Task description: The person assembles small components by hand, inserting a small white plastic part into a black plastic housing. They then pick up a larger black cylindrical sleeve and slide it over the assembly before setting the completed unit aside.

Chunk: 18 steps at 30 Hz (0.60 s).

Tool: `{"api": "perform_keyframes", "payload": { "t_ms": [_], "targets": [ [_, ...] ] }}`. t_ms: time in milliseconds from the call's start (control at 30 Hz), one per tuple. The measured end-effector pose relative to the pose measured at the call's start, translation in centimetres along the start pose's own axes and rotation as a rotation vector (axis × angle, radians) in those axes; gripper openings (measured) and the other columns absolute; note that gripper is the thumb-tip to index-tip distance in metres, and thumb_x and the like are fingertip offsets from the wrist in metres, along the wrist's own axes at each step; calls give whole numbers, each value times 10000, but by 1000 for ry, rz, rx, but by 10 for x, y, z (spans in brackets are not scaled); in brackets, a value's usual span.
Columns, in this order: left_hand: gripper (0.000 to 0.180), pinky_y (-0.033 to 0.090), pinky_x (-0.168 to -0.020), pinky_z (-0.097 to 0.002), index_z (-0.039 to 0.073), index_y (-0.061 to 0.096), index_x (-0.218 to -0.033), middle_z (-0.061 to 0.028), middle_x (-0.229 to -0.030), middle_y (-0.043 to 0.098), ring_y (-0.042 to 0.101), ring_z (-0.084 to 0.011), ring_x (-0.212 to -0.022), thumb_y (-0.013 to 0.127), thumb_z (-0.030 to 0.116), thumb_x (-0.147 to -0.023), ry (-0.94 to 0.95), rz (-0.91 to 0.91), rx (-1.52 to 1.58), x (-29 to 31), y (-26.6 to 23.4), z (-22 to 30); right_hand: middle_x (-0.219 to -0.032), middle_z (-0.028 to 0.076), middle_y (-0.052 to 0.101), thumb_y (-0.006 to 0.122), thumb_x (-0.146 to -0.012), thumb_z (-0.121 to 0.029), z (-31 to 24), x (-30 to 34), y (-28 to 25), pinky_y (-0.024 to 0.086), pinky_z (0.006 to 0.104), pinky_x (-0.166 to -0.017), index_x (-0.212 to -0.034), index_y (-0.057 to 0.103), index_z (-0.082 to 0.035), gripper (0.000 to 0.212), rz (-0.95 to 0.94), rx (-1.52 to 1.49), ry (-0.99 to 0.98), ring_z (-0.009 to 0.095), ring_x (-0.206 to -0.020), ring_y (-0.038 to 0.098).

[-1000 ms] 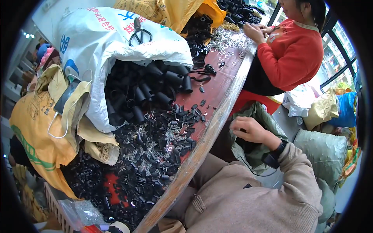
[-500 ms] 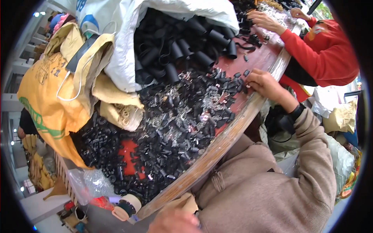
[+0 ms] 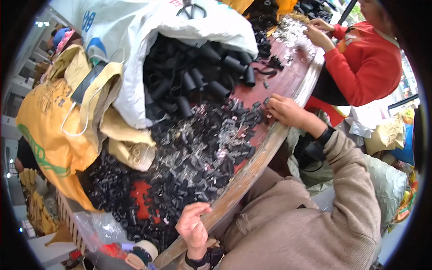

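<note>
My right hand [image 3: 288, 111] rests near the table's wooden edge, at the far right end of a pile of small black parts [image 3: 198, 162]. Its fingers are closed together; what they hold, if anything, is hidden. A small black piece [image 3: 266, 101] lies by the fingertips. Low in the picture, my left hand [image 3: 193, 225] is raised above the wooden table edge [image 3: 243, 189], palm turned up. Its fingers are loosely bent and apart, with nothing visible between them. Clear and silvery bits [image 3: 184, 139] are mixed through the pile.
A white sack [image 3: 130, 90] spills black tubes [image 3: 189, 81] behind the pile. Left of it stands a yellow sack [image 3: 54, 130] with a phone [image 3: 87, 83] and white cable on top. A lidded cup [image 3: 143, 252] stands near the front corner. A person in red [image 3: 364, 67] works at the far right.
My left hand has come up from the lower edge to above the table edge. The view has shifted, moving the scene left and down; my right hand stays at the same spot.
</note>
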<state>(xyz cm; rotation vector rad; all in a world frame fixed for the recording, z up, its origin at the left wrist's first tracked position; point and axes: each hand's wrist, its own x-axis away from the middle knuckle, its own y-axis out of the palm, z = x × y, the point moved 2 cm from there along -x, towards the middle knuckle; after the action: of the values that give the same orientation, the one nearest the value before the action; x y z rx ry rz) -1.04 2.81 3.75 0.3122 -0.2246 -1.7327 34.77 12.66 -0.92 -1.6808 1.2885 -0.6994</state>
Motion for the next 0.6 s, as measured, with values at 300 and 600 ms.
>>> {"api": "perform_keyframes", "payload": {
  "t_ms": [300,600],
  "targets": [
    [246,435,-722,-278,-73,549,-915,-152,-929,548,545,-186,-787,521,112,-754,-240,109,-159,5,-6,-23,-808,106,476,488,-785,-89,42,-33,-9,390,314,-666,-779,439,-5,97,404,-102,130,266,-702,476],
    [151,429,-747,-268,-43,564,-913,-111,-930,560,546,-162,-810,514,29,-789,-289,109,-128,15,-16,-33,-802,57,498,502,-787,-62,-34,-30,33,393,266,-653,-785,476,-1,66,311,-694,368,133,-705,481]
  ]
}}
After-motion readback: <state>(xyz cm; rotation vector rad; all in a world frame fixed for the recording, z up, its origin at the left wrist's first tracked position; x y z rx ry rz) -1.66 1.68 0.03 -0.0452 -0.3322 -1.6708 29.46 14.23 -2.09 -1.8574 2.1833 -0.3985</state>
